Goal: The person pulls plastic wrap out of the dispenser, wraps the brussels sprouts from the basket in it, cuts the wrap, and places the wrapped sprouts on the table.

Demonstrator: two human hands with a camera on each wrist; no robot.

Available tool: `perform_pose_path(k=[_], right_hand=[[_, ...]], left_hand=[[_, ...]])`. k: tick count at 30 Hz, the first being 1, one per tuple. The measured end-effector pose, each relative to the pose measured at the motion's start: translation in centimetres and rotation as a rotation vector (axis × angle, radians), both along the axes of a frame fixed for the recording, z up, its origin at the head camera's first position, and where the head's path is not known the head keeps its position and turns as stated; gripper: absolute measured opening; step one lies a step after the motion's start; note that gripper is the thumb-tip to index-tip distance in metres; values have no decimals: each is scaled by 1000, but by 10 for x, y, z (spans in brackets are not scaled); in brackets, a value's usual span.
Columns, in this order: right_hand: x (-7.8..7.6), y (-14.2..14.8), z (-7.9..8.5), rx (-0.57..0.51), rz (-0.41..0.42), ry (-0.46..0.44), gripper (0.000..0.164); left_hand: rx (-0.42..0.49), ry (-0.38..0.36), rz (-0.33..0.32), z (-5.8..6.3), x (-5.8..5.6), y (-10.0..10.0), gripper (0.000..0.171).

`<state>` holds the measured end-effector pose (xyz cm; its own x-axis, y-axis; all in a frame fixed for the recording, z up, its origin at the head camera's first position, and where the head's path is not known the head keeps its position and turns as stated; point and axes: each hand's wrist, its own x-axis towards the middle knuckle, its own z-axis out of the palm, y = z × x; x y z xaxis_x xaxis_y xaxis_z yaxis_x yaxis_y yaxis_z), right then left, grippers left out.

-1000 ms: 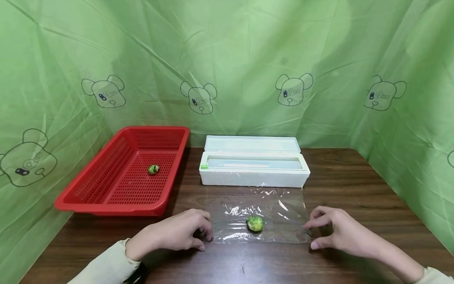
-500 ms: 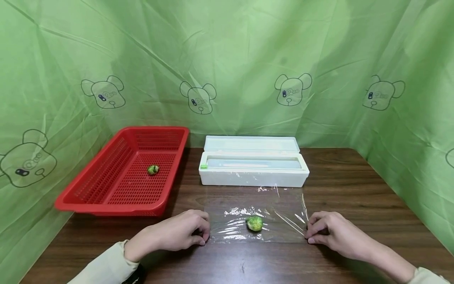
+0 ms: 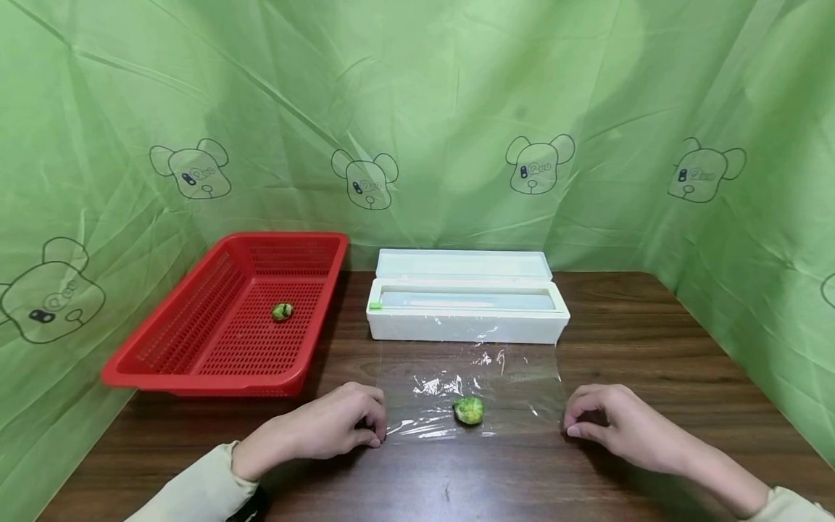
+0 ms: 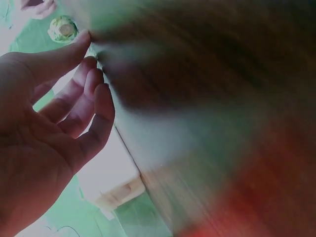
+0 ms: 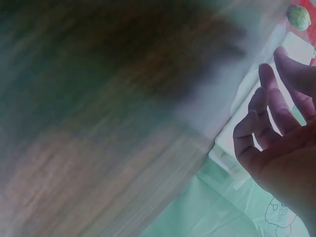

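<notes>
A clear sheet of cling film (image 3: 515,417) stretches from the white cling film dispenser box (image 3: 466,328) toward the person. On it lies a small green-yellow Brussels sprout (image 3: 469,411), also seen in the left wrist view as a pale round sprout (image 4: 63,29). The left hand (image 3: 333,424) pinches the film's near left corner between thumb and forefinger. At the near right corner, the right hand (image 3: 622,424) pinches the film the same way; its fingers (image 5: 266,106) show bent in the right wrist view. The film itself is barely visible in both wrist views.
A red plastic basket (image 3: 296,362) stands at the left, with another sprout (image 3: 282,312) inside it. The dispenser's lid (image 3: 463,264) is raised at the back. A green cloth (image 3: 443,87) encloses the brown wooden table (image 3: 652,326).
The right hand has closed its thumb and forefinger on the film's corner. The left fingers have also drawn together. Shine lines on the film have shifted, and its near edge sits slightly higher in view.
</notes>
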<state>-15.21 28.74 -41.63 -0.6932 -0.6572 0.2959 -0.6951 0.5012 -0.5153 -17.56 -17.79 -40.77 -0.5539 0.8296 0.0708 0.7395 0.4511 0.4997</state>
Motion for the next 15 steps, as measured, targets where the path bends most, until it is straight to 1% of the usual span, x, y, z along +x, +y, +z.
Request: perform_pose_path(k=[4, 9, 15], right_hand=[[-3, -1, 3, -4, 0, 10, 26], [-5, 0, 7, -7, -9, 11, 25], [-7, 2, 11, 4, -44, -42, 20]], left_hand=[[17, 12, -3, 0, 0, -1, 21], [39, 1, 27, 1, 0, -4, 22], [101, 2, 56, 0, -3, -5, 21]])
